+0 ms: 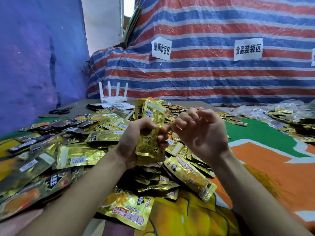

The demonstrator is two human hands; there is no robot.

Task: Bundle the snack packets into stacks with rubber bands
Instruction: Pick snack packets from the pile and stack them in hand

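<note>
My left hand [136, 142] grips an upright stack of gold snack packets [151, 130] in the middle of the view, fingers wrapped round its lower half. My right hand [199, 132] is raised just to the right of the stack, palm toward me, fingers curled. Its fingertips meet the stack's right edge near my left fingertips. Whether a rubber band is between the fingers I cannot tell. A big heap of loose gold packets [71, 147] covers the surface to the left and in front.
A white router [113, 97] stands at the back left, black scissors [59, 111] lie left of it. Clear plastic bags [279, 109] and more packets lie at the far right. The orange and green cloth [265, 160] is bare on the right. A striped tarp wall closes the back.
</note>
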